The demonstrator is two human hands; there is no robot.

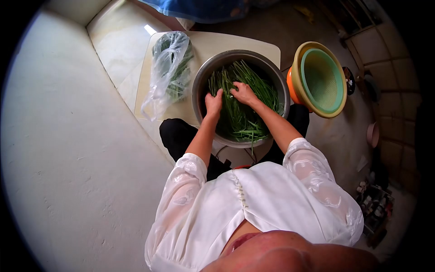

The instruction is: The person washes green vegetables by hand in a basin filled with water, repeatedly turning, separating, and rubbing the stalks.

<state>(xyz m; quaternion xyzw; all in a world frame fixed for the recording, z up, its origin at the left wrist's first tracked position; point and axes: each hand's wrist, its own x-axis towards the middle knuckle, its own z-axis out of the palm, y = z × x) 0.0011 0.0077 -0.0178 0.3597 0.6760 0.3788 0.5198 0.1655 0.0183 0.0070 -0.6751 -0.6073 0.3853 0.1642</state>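
Note:
A large grey metal basin (197,103) stands in front of me, filled with long-stemmed greens (259,86). My left hand (214,103) is at the basin's left side, its fingers closed around a bunch of the stems. Just to the right, my right hand (244,94) pinches stems from the same bunch, thumb and fingers pressed together. Both hands are inside the rim and close to each other. Shorter cut or loose pieces lie at the near side of the basin, and a few stems hang over its near edge.
A cream-coloured table top (213,41) lies under the basin. On its left rests a clear plastic bag (170,68) with more greens. To the right stand a yellow basin (297,68) and a green strainer (322,81) nested in it. A white wall (68,149) borders the left.

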